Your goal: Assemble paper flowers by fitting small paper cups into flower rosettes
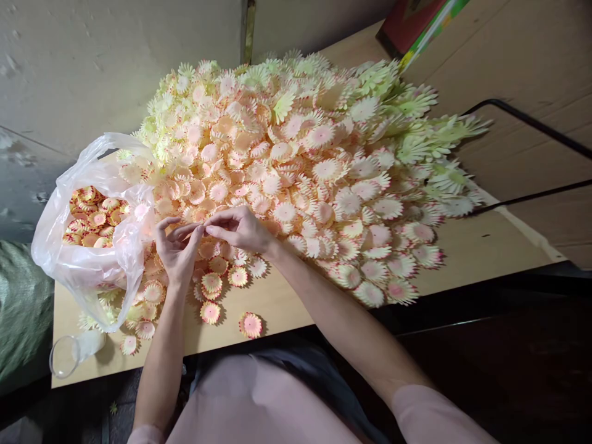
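My left hand (178, 251) and my right hand (241, 230) meet fingertip to fingertip over the near left side of a big heap of artificial flower petal discs (277, 166). Both hands are closed in a pinch; whatever lies between the fingertips is too small to make out. The discs are cream and pale pink with scalloped, red-tipped edges, turning greenish at the back and right. To the left of my left hand, a white plastic bag (65, 259) stands with its mouth open, holding smaller yellow and red petal discs (95, 216).
A clear glass cup (67, 356) lies tipped at the table's front left corner. A loose petal disc (250, 325) sits near the front edge of the wooden table (287, 308). Cardboard (522, 68) and a black bar (536, 120) border the right; a green sack (23, 308) borders the left.
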Demonstrator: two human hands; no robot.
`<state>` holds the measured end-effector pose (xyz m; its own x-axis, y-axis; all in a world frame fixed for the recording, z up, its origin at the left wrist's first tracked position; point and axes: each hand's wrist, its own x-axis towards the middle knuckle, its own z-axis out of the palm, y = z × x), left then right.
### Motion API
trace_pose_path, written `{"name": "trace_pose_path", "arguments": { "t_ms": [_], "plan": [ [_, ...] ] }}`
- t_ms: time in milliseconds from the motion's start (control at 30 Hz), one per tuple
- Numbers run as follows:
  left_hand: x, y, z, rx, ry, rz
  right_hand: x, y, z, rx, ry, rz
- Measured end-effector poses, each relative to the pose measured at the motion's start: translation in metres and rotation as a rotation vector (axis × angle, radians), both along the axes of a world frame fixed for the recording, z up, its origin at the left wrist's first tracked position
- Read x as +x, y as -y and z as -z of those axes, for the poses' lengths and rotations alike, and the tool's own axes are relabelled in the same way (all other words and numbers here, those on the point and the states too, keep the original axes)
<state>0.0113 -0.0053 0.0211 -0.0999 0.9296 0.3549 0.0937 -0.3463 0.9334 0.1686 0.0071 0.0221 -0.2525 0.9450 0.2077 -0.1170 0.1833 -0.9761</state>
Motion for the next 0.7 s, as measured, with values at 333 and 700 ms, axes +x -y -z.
{"name": "trace_pose_path", "arguments": {
  "t_ms": [333,700],
  "plan": [
    [-0.0011,-0.0009,0.0011,-0.070,0.031,-0.004,-0.0005,-0.0008,0.0033,-0.021,-0.062,-0.034],
    [-0.0049,-0.0030,0.0041,-0.091,0.059,0.006,-0.0002,-0.0011,0.0037,-0.029,-0.078,-0.041]
  ]
}}
